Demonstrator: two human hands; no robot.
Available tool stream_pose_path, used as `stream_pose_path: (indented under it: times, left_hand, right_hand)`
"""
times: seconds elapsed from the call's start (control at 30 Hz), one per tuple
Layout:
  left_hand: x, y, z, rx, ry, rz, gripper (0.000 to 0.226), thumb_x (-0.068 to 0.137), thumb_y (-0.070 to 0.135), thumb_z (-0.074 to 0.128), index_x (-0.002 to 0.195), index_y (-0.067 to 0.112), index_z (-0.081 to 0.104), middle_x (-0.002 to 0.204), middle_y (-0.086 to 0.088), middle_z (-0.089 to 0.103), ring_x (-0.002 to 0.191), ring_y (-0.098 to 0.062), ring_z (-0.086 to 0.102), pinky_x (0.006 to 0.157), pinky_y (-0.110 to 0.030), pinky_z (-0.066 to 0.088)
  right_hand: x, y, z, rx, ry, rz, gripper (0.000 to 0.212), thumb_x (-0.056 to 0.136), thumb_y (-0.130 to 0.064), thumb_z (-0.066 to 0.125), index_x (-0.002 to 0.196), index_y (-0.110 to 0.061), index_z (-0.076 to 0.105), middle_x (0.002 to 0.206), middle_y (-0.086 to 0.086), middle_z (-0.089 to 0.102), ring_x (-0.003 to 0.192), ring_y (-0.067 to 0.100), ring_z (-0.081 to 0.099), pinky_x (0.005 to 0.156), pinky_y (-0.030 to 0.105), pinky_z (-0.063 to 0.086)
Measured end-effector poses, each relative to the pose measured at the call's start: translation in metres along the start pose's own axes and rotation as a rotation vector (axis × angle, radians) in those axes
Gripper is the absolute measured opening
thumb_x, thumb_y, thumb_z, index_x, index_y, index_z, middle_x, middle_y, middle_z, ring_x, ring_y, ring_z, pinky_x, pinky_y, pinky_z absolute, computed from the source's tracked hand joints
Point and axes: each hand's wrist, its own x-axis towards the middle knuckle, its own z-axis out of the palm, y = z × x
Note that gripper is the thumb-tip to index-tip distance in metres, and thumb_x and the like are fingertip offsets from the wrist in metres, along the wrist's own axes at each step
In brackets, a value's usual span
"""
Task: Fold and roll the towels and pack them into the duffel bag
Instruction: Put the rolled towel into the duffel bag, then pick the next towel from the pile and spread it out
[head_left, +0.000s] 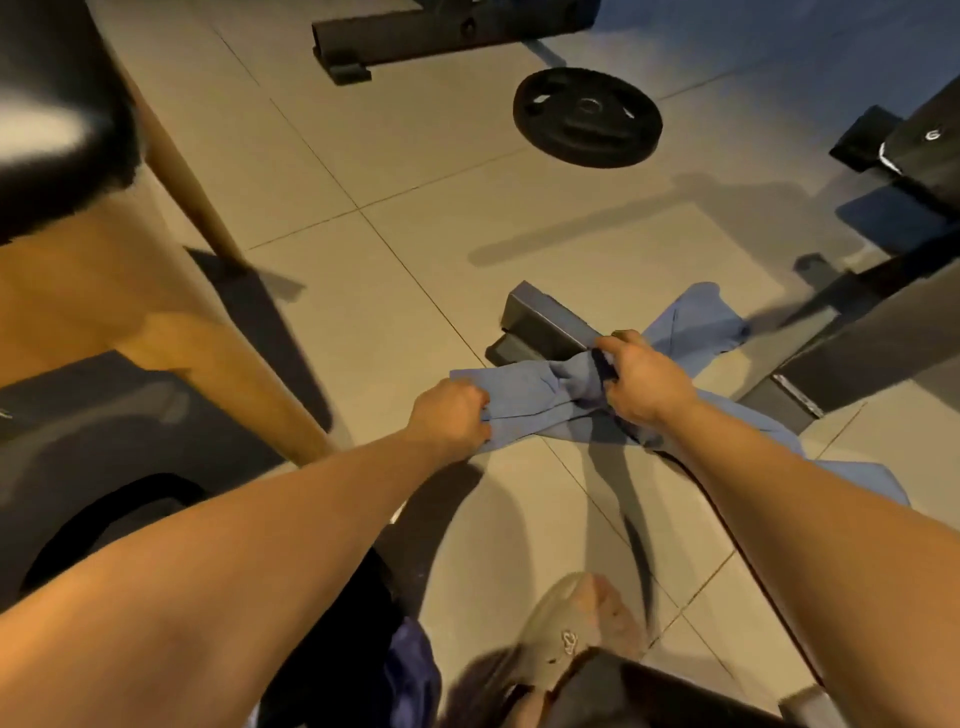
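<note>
- Two bare hands hold one blue towel over a tiled floor, seen from a head cam looking down.
- L hand: fist clenched round the towel's near-left end, knuckles up.
- R hand: fingers curled over a bunched, twisted part of the towel, further out & to the right.
- Towel is crumpled, not flat; not yet folded or rolled. The stretch btwn the fists runs left-to-right, rising slightly away toward the R hand.
- Loose cloth goes on past the R hand: one flap fans out far-right, another trails back under the R forearm toward the viewer.
- So most free fabric lies on the R side of the grip; L hand holds nr an end. Judgement: the next move needs the towel shaken or spread along that left-right axis before any fold.
- Grey metal bar, prob. a bench foot, sits just behind the towel; can't tell if the cloth touches it.
- Dark grey rounded shape at lower left, on the L arm's side, may be the duffel bag; can't confirm.
- Also in view: black weight plate far off, wooden leg at left, a shoe at bottom.
</note>
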Motion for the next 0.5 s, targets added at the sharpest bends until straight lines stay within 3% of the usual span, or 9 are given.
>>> stream_pose_path:
  times: [0.1,0.27,0.4,0.5]
  left_hand:
    - [0.009,-0.007,0.020,0.117,-0.042,0.002,0.030,0.094,0.035,0.062,0.120,0.020,0.068,0.118,-0.006,0.062,0.107,-0.028,0.059,0.084,-0.034,0.046]
    - [0.005,-0.012,0.021,0.328,-0.079,0.026,0.019,0.097,0.025,0.056,0.112,0.024,0.069,0.115,0.000,0.067,0.109,-0.025,0.061,0.088,-0.030,0.039]
    - [-0.009,-0.012,0.002,0.216,-0.070,-0.053,0.018,0.098,0.025,0.055,0.102,0.013,0.069,0.105,-0.008,0.070,0.100,-0.028,0.065,0.074,-0.031,0.041]
    - [-0.021,-0.010,-0.013,0.006,-0.074,-0.067,0.015,0.095,0.029,0.060,0.098,0.016,0.066,0.100,-0.006,0.068,0.095,-0.029,0.066,0.074,-0.034,0.050]
  right_hand:
    - [0.012,0.006,0.008,-0.050,-0.017,-0.041,0.055,0.093,-0.017,0.065,0.145,-0.021,0.049,0.141,0.008,0.046,0.112,0.037,0.058,0.083,0.049,0.056]
    - [0.017,0.013,0.010,-0.135,0.035,-0.050,0.021,0.093,-0.011,0.063,0.114,-0.013,0.064,0.115,0.011,0.050,0.075,0.033,0.053,0.059,0.039,0.043]
    - [0.010,0.015,-0.009,-0.087,-0.004,-0.073,0.006,0.095,-0.020,0.067,0.099,-0.016,0.065,0.101,0.010,0.062,0.079,0.030,0.055,0.062,0.035,0.044]
    - [0.001,0.011,-0.034,-0.047,-0.056,-0.093,0.015,0.094,-0.023,0.068,0.085,-0.020,0.057,0.084,0.004,0.062,0.079,0.027,0.056,0.063,0.033,0.044]
